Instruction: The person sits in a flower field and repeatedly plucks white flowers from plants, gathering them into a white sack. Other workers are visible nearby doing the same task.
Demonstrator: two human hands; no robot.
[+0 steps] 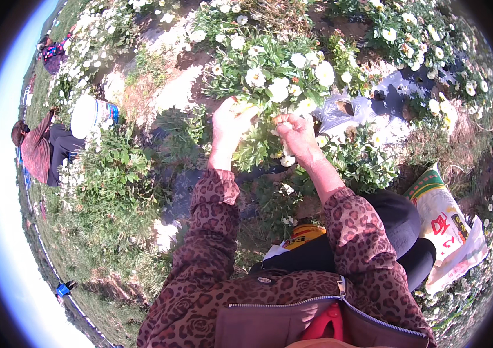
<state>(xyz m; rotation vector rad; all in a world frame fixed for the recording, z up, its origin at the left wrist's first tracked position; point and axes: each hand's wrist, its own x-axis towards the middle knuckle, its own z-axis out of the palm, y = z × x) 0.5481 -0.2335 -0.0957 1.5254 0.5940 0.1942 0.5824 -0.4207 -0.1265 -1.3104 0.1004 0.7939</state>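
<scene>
My left hand (229, 126) is at the near side of a white-flowered bush (264, 56), its fingers closed around a pale yellowish-white flower (244, 107). Just to the right, my right hand (299, 138) has its fingers curled over white petals (286, 126), partly hidden by the fingers. Green lobed leaves (253, 148) fill the space between and below both hands. Open white blooms (279, 89) stand just beyond my fingertips, and a white flower (287, 161) hangs below my right hand.
A printed woven sack (442, 217) lies by my knee at right. A yellow container (304, 234) sits partly under my leg. Torn plastic film (338, 111) covers soil beyond my right hand. At left, a co-worker (37, 152) sits beside a white bucket (84, 116); another person (55, 54) is farther off.
</scene>
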